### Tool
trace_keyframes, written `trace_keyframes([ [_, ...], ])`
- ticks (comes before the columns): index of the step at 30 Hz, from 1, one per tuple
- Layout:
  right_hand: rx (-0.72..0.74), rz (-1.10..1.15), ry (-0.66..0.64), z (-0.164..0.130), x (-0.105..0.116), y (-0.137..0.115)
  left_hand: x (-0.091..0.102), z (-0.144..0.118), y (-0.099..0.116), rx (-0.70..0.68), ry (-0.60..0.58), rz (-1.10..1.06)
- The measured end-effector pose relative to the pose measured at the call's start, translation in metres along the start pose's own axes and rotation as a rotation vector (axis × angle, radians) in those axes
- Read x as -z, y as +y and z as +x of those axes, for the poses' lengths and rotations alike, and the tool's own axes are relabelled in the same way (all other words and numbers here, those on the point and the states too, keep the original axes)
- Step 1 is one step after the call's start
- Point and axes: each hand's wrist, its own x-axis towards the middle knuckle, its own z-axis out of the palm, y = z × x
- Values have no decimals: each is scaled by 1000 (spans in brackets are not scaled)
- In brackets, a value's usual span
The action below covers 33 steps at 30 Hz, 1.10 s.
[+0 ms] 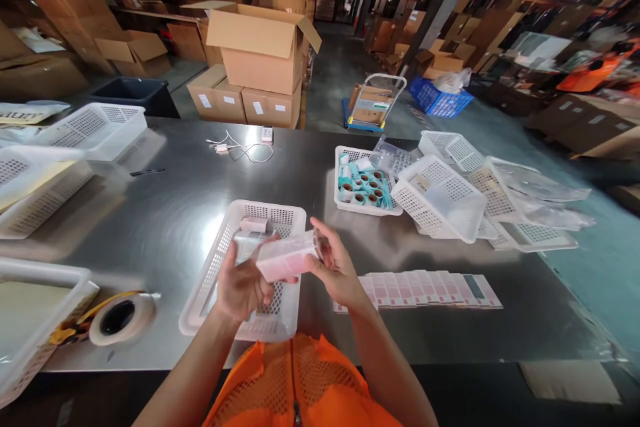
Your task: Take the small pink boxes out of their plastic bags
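A small pink-and-white box (287, 257) with a clear, shiny end is held tilted above a white perforated plastic basket (193, 307). My right hand (340, 270) grips the box's right end between thumb and fingers. At the left end, my left hand (243, 283) is turned palm up with its fingers loosely curled around and under the box; motion blurs them a little. Inside the basket lie another small pink box (254, 224) and a clear package, partly hidden by the hands. To the right, an overlapping row of pink-and-white flat cards or boxes (430, 288) lies on the metal table.
A basket (369, 209) of teal label rolls stands at back right, beside several stacked baskets (440, 197). On the left are a tape roll with a yellow dispenser (123, 318), more baskets (45, 273) and a pen (147, 172). A white cable (245, 150) lies toward the far edge.
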Motion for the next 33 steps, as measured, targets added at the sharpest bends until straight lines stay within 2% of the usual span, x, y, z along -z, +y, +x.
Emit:
trace_keyframes([
  [2,-54,106,80,-4,-9,9,-2,-4,2,-286,150,100],
  [3,-69,141,93,-6,-13,12,-4,-6,2,-368,227,169],
  [6,-22,111,105,-12,-16,10,-8,-11,5,-427,355,338],
  [9,60,-17,87,-14,-8,0,-7,-16,9,-443,341,472],
  [12,65,-11,50,-16,1,-7,-4,-18,11,-535,363,655],
  [16,60,53,161,-21,5,-5,-4,-17,14,-721,310,890],
  [21,32,-42,254,-31,8,2,-4,-17,23,-744,349,1092],
  [25,45,-78,300,-34,5,4,-9,-14,19,-776,397,1085],
  [30,134,-118,323,-32,1,2,-21,-11,0,-921,601,909],
  [31,149,-138,315,-32,3,0,-21,-10,0,-911,614,835],
  [33,172,-203,259,-30,11,-8,-17,-9,7,-745,517,663],
])
